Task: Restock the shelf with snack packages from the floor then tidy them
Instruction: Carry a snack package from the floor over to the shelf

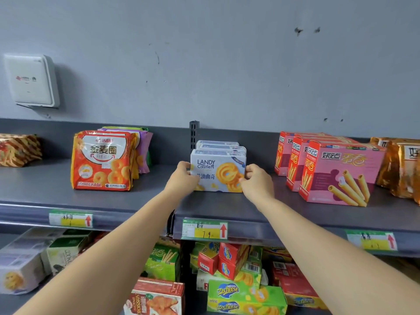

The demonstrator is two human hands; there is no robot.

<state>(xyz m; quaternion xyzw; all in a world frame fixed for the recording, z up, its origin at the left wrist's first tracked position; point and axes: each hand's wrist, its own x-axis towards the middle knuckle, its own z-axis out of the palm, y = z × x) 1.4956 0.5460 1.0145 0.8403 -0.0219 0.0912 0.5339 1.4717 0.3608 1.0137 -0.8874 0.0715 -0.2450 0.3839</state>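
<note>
At the far left of the top shelf (45, 185) a gold and red striped bag (19, 150) lies well apart from the rest. Next comes an upright orange ring-snack bag (103, 160) with its face outward, so a shopper can read it, and purple bags (145, 151) are filed close behind it. Near the middle, just in front of the slotted shelf post (194, 133), the left hand (181, 178) curls round the left edge of the front cookie box (218, 171), and the right hand (256, 180) curls round the right edge. The box is held narrowly from both sides and stands upright on the shelf. This two-sided hold looks meant to square the box with the same pale boxes (218, 145) lined up touching behind it, and to keep its printed front parallel to the shelf lip. The row sits roughly above the green and yellow price tag (204, 229), probably its own slot. To the right, apart from the right hand, pink egg-roll boxes (341, 173) stand in a slanted row, then gold bags (402, 164) at the edge. I judge this to be the tidying stage; the floor is out of view, so whether any stock remains there cannot be told.
</note>
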